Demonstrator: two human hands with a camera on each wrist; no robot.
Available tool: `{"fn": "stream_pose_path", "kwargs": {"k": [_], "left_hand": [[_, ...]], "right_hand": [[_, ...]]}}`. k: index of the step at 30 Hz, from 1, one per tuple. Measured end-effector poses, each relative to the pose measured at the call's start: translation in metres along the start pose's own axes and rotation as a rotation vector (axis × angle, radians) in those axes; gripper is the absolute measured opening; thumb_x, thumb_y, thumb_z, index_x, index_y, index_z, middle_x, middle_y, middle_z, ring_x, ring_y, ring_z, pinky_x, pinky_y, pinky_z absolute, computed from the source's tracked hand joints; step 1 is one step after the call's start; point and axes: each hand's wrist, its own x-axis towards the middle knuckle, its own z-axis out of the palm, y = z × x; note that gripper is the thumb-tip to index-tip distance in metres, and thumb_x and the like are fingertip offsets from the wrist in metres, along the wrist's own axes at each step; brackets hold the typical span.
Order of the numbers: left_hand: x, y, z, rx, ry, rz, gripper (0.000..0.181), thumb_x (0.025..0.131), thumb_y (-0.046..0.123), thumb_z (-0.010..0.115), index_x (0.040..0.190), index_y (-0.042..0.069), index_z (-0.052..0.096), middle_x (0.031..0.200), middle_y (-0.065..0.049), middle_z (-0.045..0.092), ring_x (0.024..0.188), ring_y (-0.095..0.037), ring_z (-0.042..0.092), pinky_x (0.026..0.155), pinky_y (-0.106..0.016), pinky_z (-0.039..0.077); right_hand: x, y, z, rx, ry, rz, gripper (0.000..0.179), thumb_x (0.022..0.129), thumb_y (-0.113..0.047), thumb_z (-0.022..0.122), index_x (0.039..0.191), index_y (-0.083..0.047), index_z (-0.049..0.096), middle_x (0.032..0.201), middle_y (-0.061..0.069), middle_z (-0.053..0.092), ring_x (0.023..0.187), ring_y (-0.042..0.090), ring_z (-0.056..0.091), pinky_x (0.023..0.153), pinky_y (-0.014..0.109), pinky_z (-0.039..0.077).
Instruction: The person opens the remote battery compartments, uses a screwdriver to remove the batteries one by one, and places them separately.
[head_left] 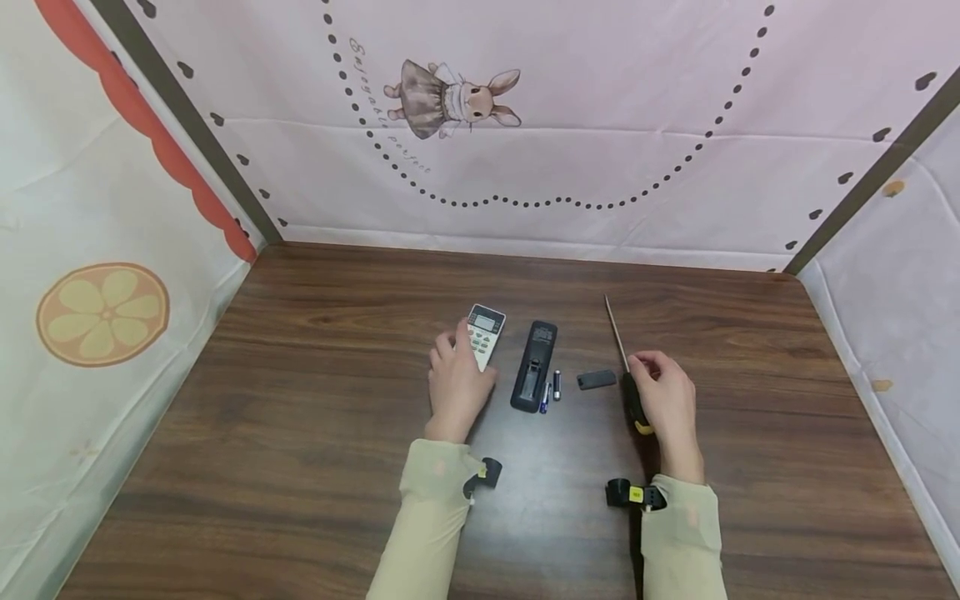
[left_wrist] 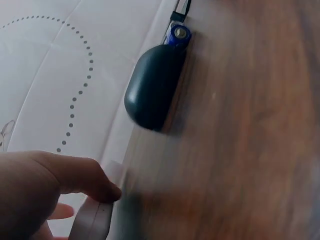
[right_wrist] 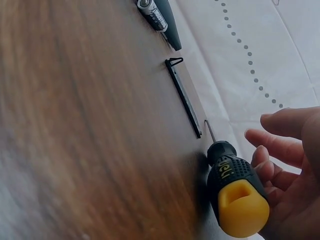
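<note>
My left hand (head_left: 457, 383) grips a white remote control (head_left: 486, 333) with a small screen, thumb along one edge and fingers on the far side. In the left wrist view the thumb (left_wrist: 90, 180) presses against the side of that remote. Beside a screwdriver (right_wrist: 235, 190) with a black and yellow handle is my right hand (head_left: 666, 400), its fingers loosely bent next to the handle and not wrapped round it. Between the hands a black remote control (head_left: 534, 367) lies back up, its battery compartment uncovered. Two small batteries (head_left: 557, 386) lie along its right edge.
A black battery cover (head_left: 596, 380) lies between the batteries and the screwdriver. The wooden table (head_left: 300, 467) is bordered by white printed cloth (head_left: 570, 167) at the back and both sides. Each wrist wears a small black camera (head_left: 618, 492).
</note>
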Motion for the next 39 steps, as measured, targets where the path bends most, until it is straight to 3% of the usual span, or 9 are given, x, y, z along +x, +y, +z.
{"fn": "stream_pose_path", "kwargs": {"k": [6, 11, 14, 19, 23, 26, 30, 34, 39], "left_hand": [[0.002, -0.003, -0.003, -0.076, -0.026, -0.019, 0.090, 0.066, 0.021, 0.070, 0.141, 0.014, 0.020, 0.116, -0.015, 0.041, 0.096, -0.027, 0.044, 0.073, -0.041, 0.043], [0.002, 0.002, -0.003, -0.229, -0.084, -0.023, 0.086, 0.067, 0.028, 0.068, 0.140, 0.018, 0.024, 0.110, -0.008, 0.044, 0.085, -0.021, 0.049, 0.069, -0.035, 0.043], [0.001, 0.007, -0.003, -0.348, -0.130, -0.031, 0.081, 0.070, 0.034, 0.065, 0.139, 0.019, 0.026, 0.112, -0.006, 0.047, 0.086, -0.021, 0.050, 0.071, -0.036, 0.042], [-0.001, 0.013, -0.004, -0.591, -0.257, -0.029, 0.070, 0.079, 0.041, 0.059, 0.139, 0.020, 0.030, 0.119, -0.009, 0.049, 0.094, -0.022, 0.051, 0.079, -0.039, 0.042], [-0.004, 0.017, -0.004, -0.789, -0.396, 0.017, 0.060, 0.085, 0.039, 0.053, 0.138, 0.020, 0.031, 0.110, -0.013, 0.055, 0.078, -0.022, 0.057, 0.062, -0.032, 0.046], [-0.007, 0.020, -0.005, -0.992, -0.524, 0.042, 0.050, 0.091, 0.031, 0.046, 0.137, 0.018, 0.031, 0.102, -0.018, 0.057, 0.062, -0.020, 0.054, 0.047, -0.025, 0.040], [-0.012, 0.023, -0.006, -1.240, -0.697, 0.041, 0.042, 0.094, 0.031, 0.035, 0.133, 0.015, 0.032, 0.106, -0.028, 0.050, 0.057, -0.017, 0.050, 0.043, -0.023, 0.038], [-0.012, 0.021, 0.000, -1.314, -0.777, 0.051, 0.044, 0.093, 0.039, 0.030, 0.129, 0.016, 0.032, 0.106, -0.028, 0.048, 0.057, -0.018, 0.053, 0.046, -0.028, 0.044], [-0.014, 0.022, -0.001, -1.340, -0.779, 0.017, 0.048, 0.092, 0.040, 0.029, 0.132, 0.014, 0.030, 0.100, -0.030, 0.048, 0.054, -0.019, 0.054, 0.046, -0.031, 0.046]], "right_hand": [[-0.001, 0.000, 0.000, 0.000, 0.001, -0.043, 0.034, 0.090, -0.040, 0.048, 0.102, -0.011, 0.062, 0.088, 0.007, 0.059, 0.079, 0.022, 0.051, 0.066, 0.033, 0.038], [-0.001, -0.001, 0.000, 0.001, 0.006, -0.049, 0.035, 0.089, -0.041, 0.048, 0.101, -0.012, 0.062, 0.088, 0.007, 0.060, 0.080, 0.022, 0.052, 0.067, 0.033, 0.038], [-0.001, -0.002, 0.000, 0.009, 0.007, -0.047, 0.034, 0.089, -0.041, 0.048, 0.102, -0.013, 0.062, 0.087, 0.006, 0.060, 0.079, 0.021, 0.052, 0.066, 0.033, 0.038], [-0.004, -0.009, 0.004, 0.031, 0.009, -0.084, 0.031, 0.089, -0.040, 0.050, 0.100, -0.014, 0.063, 0.082, 0.003, 0.060, 0.072, 0.018, 0.051, 0.061, 0.030, 0.039], [-0.009, -0.021, 0.010, 0.049, 0.009, -0.166, 0.025, 0.088, -0.035, 0.054, 0.096, -0.014, 0.064, 0.078, 0.002, 0.061, 0.067, 0.016, 0.050, 0.059, 0.030, 0.040], [-0.015, -0.032, 0.016, 0.059, -0.018, -0.222, 0.022, 0.088, -0.034, 0.055, 0.093, -0.014, 0.064, 0.077, 0.000, 0.059, 0.067, 0.015, 0.049, 0.058, 0.030, 0.040], [-0.022, -0.047, 0.024, 0.086, -0.053, -0.299, 0.018, 0.087, -0.032, 0.058, 0.090, -0.016, 0.064, 0.077, -0.002, 0.059, 0.067, 0.013, 0.049, 0.059, 0.029, 0.041], [-0.029, -0.059, 0.032, 0.114, -0.065, -0.369, 0.015, 0.085, -0.030, 0.061, 0.089, -0.016, 0.064, 0.077, -0.004, 0.057, 0.067, 0.011, 0.049, 0.059, 0.028, 0.042], [-0.034, -0.069, 0.039, 0.142, -0.052, -0.440, 0.011, 0.082, -0.027, 0.066, 0.088, -0.017, 0.065, 0.074, -0.007, 0.055, 0.064, 0.008, 0.048, 0.055, 0.025, 0.041]]}}
